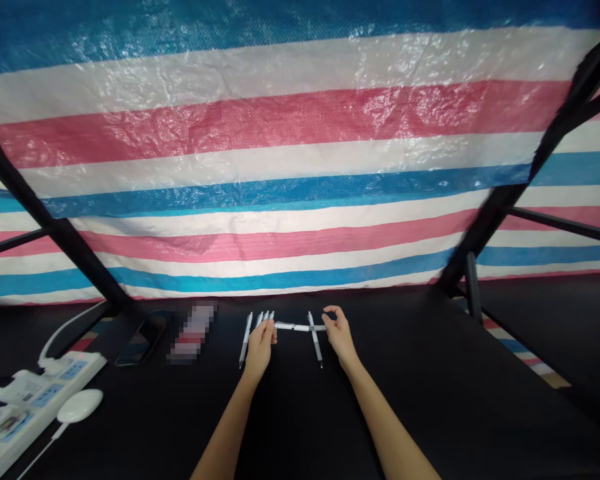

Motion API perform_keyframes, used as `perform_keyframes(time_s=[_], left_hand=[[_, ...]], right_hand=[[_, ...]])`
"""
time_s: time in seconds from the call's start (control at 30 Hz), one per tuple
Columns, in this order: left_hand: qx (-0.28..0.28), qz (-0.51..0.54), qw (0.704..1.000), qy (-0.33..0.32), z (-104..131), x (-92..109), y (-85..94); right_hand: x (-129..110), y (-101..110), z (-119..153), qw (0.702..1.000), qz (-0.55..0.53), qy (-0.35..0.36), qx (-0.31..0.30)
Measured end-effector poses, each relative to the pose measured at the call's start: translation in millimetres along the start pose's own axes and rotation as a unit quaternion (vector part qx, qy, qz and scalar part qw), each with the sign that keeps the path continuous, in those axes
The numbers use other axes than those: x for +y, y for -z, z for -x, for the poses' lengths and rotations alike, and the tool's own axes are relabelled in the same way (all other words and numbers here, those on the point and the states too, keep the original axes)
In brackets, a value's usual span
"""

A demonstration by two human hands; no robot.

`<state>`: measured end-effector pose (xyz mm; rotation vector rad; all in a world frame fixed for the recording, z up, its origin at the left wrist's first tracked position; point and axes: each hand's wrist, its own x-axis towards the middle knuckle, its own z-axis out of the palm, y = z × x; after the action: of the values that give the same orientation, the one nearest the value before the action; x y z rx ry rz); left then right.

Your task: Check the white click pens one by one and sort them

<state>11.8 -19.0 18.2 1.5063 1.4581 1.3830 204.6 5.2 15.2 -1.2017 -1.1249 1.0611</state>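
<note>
- This looks like a small work spot made up like a tent; I can't tell what building it is in.
- A shiny plastic sheet [280,200] with blue, white and pink stripes hangs at the back like a wall.
- Black poles [87,260] stand on both sides.
- In front is a big black table [455,400] with white pens [316,343] on it.
- Over on the left sit a long white power strip [45,398] and a dark phone [143,340].
</note>
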Motion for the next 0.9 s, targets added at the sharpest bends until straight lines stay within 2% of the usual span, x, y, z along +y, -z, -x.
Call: perform_keyframes(time_s=[0.27, 0.53, 0.9], left_hand=[[-0.023, -0.026, 0.999, -0.012, 1.4, -5.6, 0.2], [-0.034, -0.059, 0.997, -0.033, 4.5, 0.3, 1.4], [-0.044, -0.061, 0.994, -0.076, 6.8, 6.9, -0.2]], right_hand=[[0.3, 2.2, -2.0, 1.000, 0.005, 0.007, -0.011], [3.1, 3.5, -3.4, 1.000, 0.004, 0.016, -0.017], [-2.2, 12.2, -7.2, 0.999, -0.046, -0.024, 0.008]])
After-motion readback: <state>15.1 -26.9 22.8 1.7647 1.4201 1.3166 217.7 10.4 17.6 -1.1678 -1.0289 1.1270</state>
